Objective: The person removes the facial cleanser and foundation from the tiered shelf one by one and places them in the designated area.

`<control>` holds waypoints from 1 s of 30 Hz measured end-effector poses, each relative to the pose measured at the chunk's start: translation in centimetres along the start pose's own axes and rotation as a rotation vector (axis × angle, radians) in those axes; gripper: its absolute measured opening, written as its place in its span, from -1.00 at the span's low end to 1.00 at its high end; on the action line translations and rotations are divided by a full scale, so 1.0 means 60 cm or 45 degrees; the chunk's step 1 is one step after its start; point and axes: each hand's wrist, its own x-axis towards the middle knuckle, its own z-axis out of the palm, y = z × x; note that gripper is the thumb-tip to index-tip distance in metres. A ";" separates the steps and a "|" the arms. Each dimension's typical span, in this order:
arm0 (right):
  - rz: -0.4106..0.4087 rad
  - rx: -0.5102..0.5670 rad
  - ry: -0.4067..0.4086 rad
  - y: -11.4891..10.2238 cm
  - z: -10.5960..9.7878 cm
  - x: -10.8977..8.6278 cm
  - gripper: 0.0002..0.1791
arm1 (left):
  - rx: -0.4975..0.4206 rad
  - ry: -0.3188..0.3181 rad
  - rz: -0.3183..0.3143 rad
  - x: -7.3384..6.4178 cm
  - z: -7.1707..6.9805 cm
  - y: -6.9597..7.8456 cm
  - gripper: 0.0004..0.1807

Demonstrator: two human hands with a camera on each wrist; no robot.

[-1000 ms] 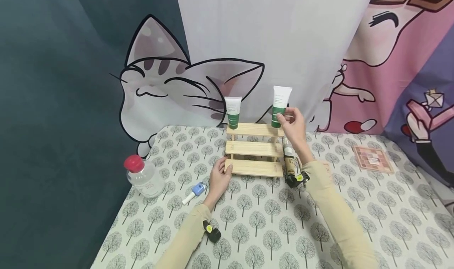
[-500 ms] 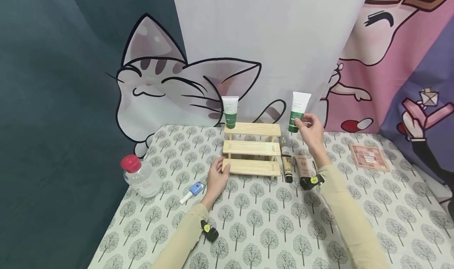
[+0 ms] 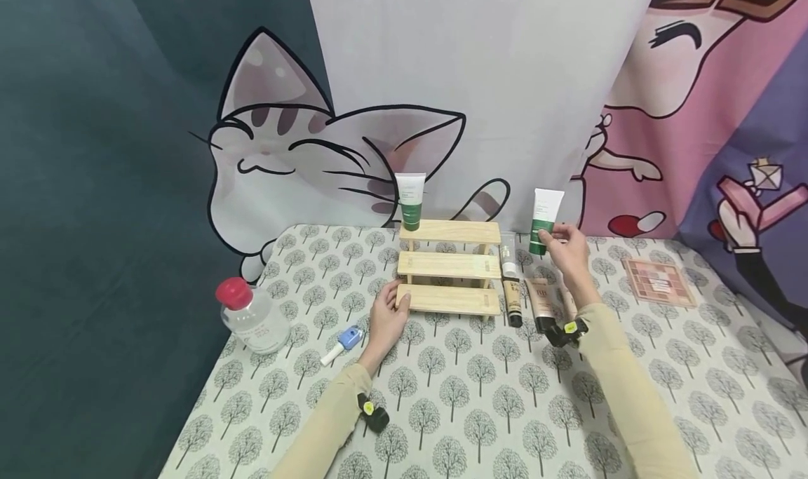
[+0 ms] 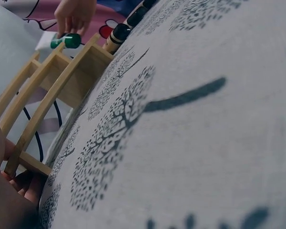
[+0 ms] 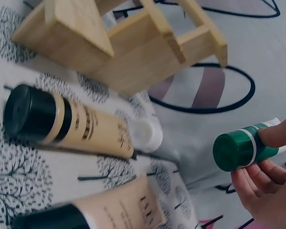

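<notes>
My right hand (image 3: 570,256) pinches a white and green squeeze tube (image 3: 548,212) by its green cap end, right of the wooden step rack (image 3: 449,263). The right wrist view shows the green cap (image 5: 233,150) between thumb and fingers, off the cloth. With my left hand (image 3: 387,319) I grip the left end of the rack's lowest step; the left wrist view has the thumb side and fingers around that wooden end (image 4: 20,160). A matching tube (image 3: 411,202) stands cap down on the left of the top step. The lower two steps are bare.
Right of the rack lie a clear tube (image 3: 508,254), a beige tube with black cap (image 3: 513,301) and a BB cream tube (image 3: 541,304). Farther right is a palette (image 3: 659,282). On the left are a blue nail polish bottle (image 3: 349,337) and a red-capped bottle (image 3: 257,325).
My right hand has carried its tube from over the top step's right end outward to the right, then lower beside the rack. The left hand keeps its place on the rack.
</notes>
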 end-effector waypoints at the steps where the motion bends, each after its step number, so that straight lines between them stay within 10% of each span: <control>1: 0.014 -0.006 -0.007 0.004 -0.001 0.002 -0.42 | -0.004 -0.002 0.003 0.000 0.000 0.000 -0.51; 30: 0.164 -0.205 -0.139 0.088 0.015 0.028 -0.33 | -0.028 0.002 0.008 0.000 0.003 -0.004 -0.51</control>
